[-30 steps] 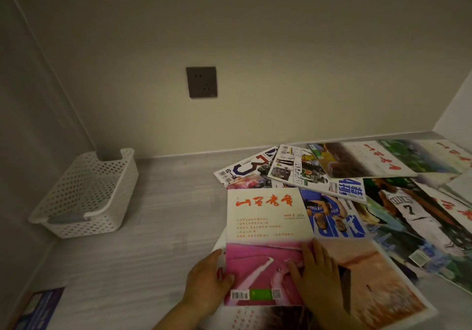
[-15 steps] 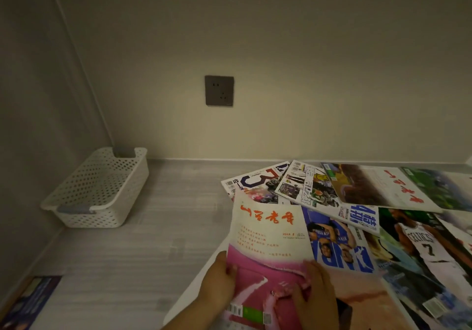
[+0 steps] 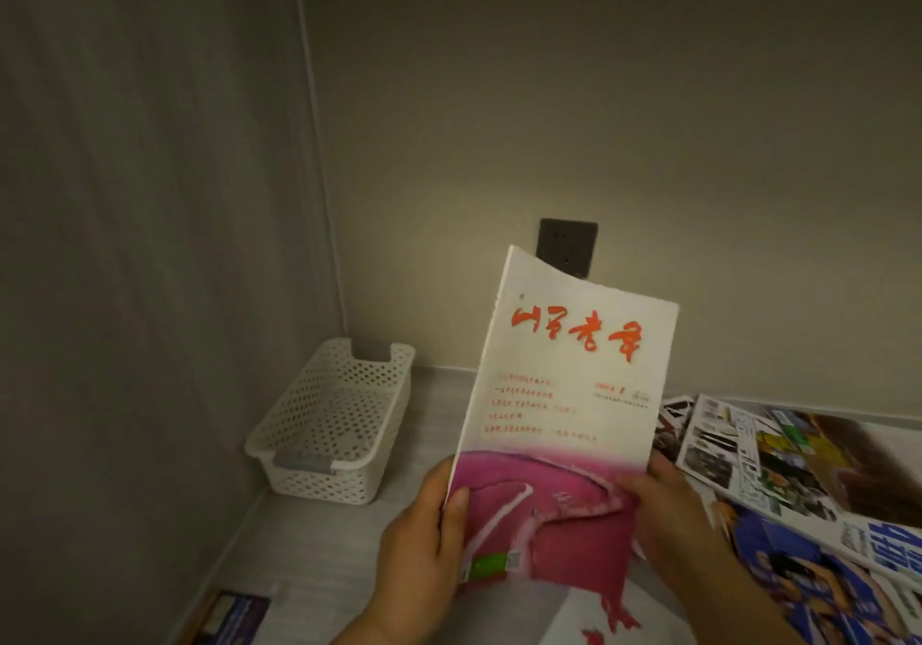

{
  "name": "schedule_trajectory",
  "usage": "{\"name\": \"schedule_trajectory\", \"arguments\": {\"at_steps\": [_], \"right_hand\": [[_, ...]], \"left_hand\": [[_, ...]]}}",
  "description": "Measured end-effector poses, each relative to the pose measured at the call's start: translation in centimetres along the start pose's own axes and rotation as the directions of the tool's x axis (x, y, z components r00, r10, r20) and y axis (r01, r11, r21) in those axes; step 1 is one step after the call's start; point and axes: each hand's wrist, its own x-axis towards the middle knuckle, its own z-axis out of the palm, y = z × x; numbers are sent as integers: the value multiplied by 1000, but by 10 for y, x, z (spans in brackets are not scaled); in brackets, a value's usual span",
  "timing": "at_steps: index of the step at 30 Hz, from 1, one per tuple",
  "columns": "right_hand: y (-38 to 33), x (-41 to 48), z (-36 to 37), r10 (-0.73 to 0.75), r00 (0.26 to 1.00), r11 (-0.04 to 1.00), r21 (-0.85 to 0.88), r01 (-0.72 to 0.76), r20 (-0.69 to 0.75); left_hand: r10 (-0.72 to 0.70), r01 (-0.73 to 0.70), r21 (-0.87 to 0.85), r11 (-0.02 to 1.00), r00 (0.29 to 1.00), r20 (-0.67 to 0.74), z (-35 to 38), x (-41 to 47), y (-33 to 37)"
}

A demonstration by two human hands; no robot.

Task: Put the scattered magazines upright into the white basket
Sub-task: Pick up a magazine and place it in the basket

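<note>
Since the earlier frames the white-and-pink magazine (image 3: pixel 564 395) has been lifted off the pile, where it lay flat a second ago. It is now held upright in the air, to the right of the white basket (image 3: pixel 394 420) and nearer the camera. Its top corner is curled slightly backward. Its lower left edge is gripped by the left hand (image 3: pixel 419 544), with the thumb laid across the pink part of the cover and the fingers hidden behind. The lower right edge is pinched by the right hand (image 3: pixel 668 514), with a thumb or fingertip seen on the cover.

The basket is seen in the corner of the bench (image 3: pixel 319 544), against the left wall, with nothing visible inside it. The scattered magazines (image 3: pixel 778 475) are spread flat and overlapping well to the right of the basket. A dark wall socket (image 3: pixel 569 245) is seen above and to the right of the basket, partly covered by the raised magazine. A blue booklet (image 3: pixel 234 617) lies in front of the basket, at the near bench edge.
</note>
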Motion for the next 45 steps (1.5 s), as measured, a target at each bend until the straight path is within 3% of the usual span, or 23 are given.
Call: {"name": "schedule_trajectory", "arguments": {"at_steps": [2,9,16,23,29,32,35,40,45], "right_hand": [[-8,7,40,-37,997,999,-10,38,72],[-31,38,168,-228,966,966,-97,241,125],[-33,87,265,-337,924,902,-220,372,181],[5,118,302,-251,933,871,-361,334,257],[39,128,316,-123,971,895,-400,199,207],[45,126,321,-147,962,862,-448,238,229],[45,118,324,-149,941,882,-390,266,303],[41,103,336,-18,903,950,-275,149,429],[42,80,350,103,762,938,-317,140,640]], "left_hand": [[5,-8,-34,999,996,-85,-27,18,-9],[-22,-17,-130,991,956,-294,-111,72,-37],[-160,141,-78,987,896,-414,-141,104,-81],[-271,311,26,950,865,-422,-135,97,-125],[-292,375,131,918,861,-416,-130,92,-137],[-310,396,121,910,846,-433,-128,95,-138],[-313,407,117,906,830,-463,-128,97,-137],[-304,403,105,909,815,-493,-126,98,-136],[-303,389,80,918,818,-489,-127,97,-137]]}}
